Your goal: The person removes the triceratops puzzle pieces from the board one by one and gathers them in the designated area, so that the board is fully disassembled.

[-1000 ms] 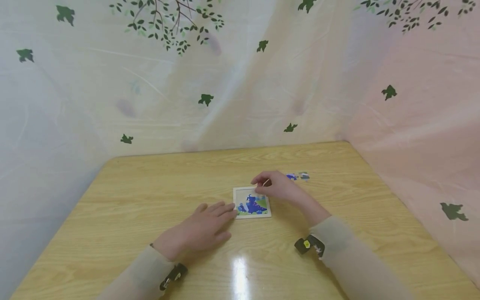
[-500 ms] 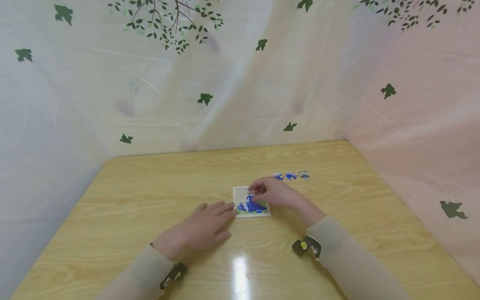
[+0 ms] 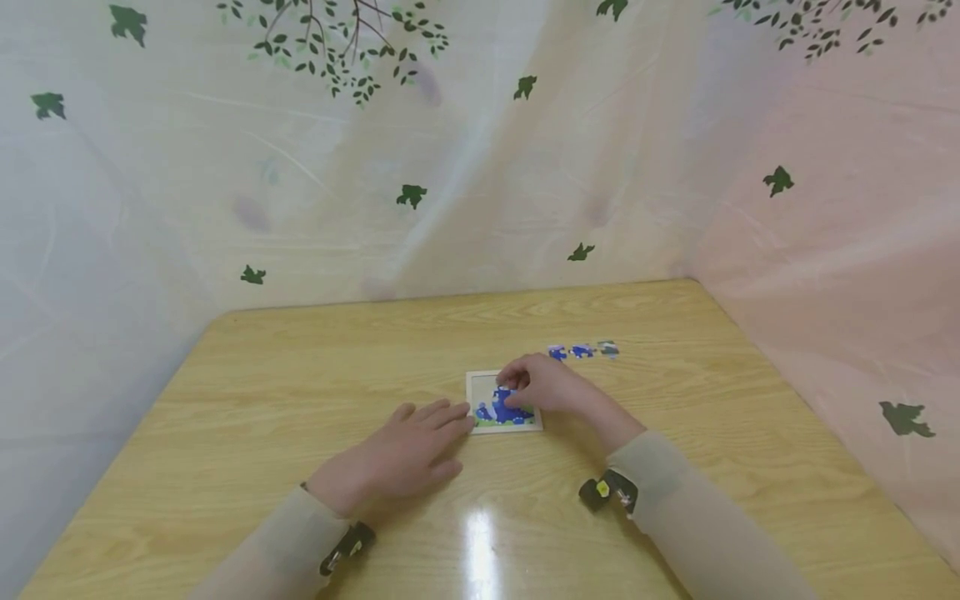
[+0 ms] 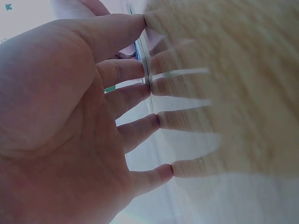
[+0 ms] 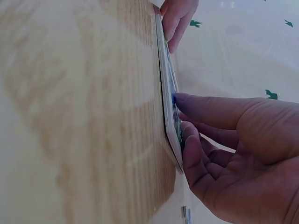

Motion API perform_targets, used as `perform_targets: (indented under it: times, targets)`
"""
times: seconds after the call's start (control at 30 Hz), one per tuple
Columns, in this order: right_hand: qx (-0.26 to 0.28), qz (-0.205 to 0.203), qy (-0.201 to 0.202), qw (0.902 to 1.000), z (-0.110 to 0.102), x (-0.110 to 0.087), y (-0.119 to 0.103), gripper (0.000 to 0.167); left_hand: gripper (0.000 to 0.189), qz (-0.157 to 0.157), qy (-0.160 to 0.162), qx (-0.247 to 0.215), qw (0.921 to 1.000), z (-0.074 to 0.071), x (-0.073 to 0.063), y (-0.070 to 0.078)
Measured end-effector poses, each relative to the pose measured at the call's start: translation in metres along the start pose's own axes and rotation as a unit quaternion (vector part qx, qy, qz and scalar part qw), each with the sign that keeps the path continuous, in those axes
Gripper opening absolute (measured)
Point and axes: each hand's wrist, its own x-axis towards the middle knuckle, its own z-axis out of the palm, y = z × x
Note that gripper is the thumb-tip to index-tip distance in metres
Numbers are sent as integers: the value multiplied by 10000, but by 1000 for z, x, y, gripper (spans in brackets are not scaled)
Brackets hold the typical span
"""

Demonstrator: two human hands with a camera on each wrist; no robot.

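White-framed, square blue-dinosaur puzzle (image 3: 496,412) under right grip (image 3: 546,386) (whether pinching, cannot tell), against unclasped left grip (image 3: 401,450). Likely mid-assembly, next calling for flat pressing.

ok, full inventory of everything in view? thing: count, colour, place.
Flat wood-grain table: 1, light brown, across lower view.
Thin square puzzle frame: 1, white, on table.
Flat dinosaur puzzle picture: 1, blue and green, inside frame.
Loose flat jigsaw pieces: 3 visible, two mostly blue, one greyish, beyond frame, rightward.
Draped fabric backdrop: panel count unclear, whitish and pink, around table.
Long sleeves: 2, beige, lower left and right.
Small wrist devices: 2, black, by cuffs.
Left hand: 1, fingertips at frame's left edge.
Right hand: 1, over picture's right part.
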Motion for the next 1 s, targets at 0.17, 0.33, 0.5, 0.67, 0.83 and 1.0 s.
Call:
perform_targets:
  times: [0.17,0.33,0.5,0.67,0.83,1.0]
  targets:
    - [-22,66,-4,10000,0,-1,-3,28,64,13,-8,54,10000,0,1,0]
    - [-70,85,-20,9999,0,0,-3,25,64,19,-1,42,10000,0,0,0]
    - [-39,65,-36,10000,0,-1,-2,24,65,19,3,14,10000,1,0,0]
    - [14,35,4,10000,1,-2,-3,24,65,-2,-10,-19,10000,1,0,-1]
    - [7,-26,46,10000,1,-3,-2,22,65,-2,8,-20,10000,1,0,-1]
    - [-4,-34,55,10000,1,-3,-2,22,65,4,26,4,10000,2,0,-1]
